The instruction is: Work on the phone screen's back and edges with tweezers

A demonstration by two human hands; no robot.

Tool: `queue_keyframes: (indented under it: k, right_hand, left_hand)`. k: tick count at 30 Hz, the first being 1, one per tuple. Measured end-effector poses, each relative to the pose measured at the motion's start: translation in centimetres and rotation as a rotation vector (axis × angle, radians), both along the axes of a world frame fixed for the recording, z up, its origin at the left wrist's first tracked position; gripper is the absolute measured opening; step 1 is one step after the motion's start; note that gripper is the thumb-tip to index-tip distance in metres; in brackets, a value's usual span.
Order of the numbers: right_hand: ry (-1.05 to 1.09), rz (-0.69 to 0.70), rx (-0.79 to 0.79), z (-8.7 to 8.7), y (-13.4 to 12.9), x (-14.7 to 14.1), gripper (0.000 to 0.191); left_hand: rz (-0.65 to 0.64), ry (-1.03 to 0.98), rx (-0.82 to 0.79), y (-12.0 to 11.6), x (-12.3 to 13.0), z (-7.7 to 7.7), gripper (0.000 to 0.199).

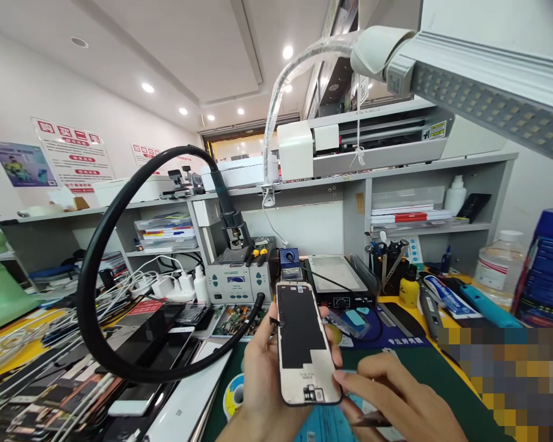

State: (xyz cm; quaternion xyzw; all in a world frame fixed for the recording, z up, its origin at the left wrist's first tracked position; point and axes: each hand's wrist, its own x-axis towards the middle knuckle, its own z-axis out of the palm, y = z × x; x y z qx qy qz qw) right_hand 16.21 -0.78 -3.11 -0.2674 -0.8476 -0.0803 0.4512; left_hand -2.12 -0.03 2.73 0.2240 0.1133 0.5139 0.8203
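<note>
My left hand [260, 368] is wrapped round a phone screen [303, 331] from below and holds it up with its inner side toward me. The panel has a black sheet over most of its back, a pale metal lower part and a small dark flex cable sticking out at its left edge. My right hand [391, 393] is at the lower right, its index fingertip at the screen's lower right edge. A thin dark tool [371, 422] lies under its curled fingers; its kind is partly hidden.
A green mat [433, 380] and a blue sheet [327, 423] lie below my hands. A thick black hose [85, 276] loops from a grey soldering station [237, 282]. Phones and parts [74, 368] pile up at left; a solder spool [233, 396] stands beside my left wrist.
</note>
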Motion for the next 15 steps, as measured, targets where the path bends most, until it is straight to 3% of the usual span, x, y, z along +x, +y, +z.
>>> queue_keyframes:
  k: [10, 15]
  right_hand:
    - [0.269, 0.024, -0.189, 1.3, -0.6, -0.6, 0.027]
    - [0.368, 0.005, -0.250, 1.5, -0.7, -0.7, 0.024]
  left_hand:
    - [-0.041, -0.067, -0.046, 0.1, 0.2, 0.0, 0.054]
    - [-0.027, 0.002, -0.140, 0.5, 0.3, -0.6, 0.049]
